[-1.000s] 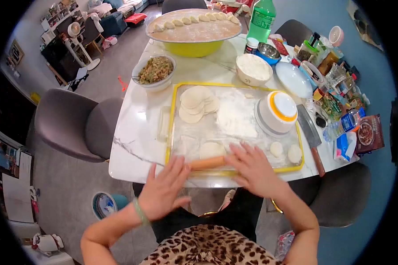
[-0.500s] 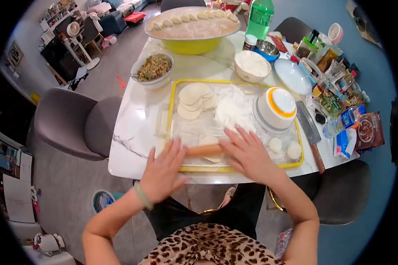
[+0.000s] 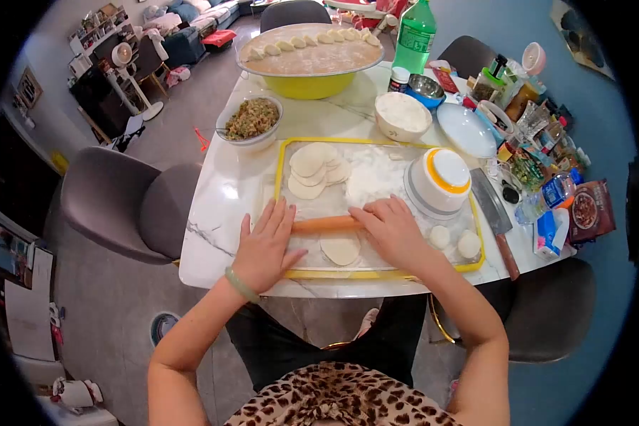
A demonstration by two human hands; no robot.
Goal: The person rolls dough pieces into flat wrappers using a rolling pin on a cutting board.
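Rolling at a white tabletop

On the tabletop, near its close edge, lies a board with a yellow rim. Further away stands a yellow basin, and a round tray rests on top of it. A green bottle is upright to the right of this basin. To the right of the board lies a cleaver. An upturned bowl sits on the board's right part, and a bowl of chopped filling stands beyond its far left corner.

The left hand is palm down and almost flat, its fingers long over the left end of the rolling pin. The right hand covers the other end, opened, with fingers slightly bent. The pin lies crosswise over the board, just beyond a dough round; whether they touch, I cannot tell. Behind, at left, thin wrappers overlap in a pile. Two small dough pieces are at right: a nearer-centre piece and an outer piece. Folded dumplings make a row on the tray.
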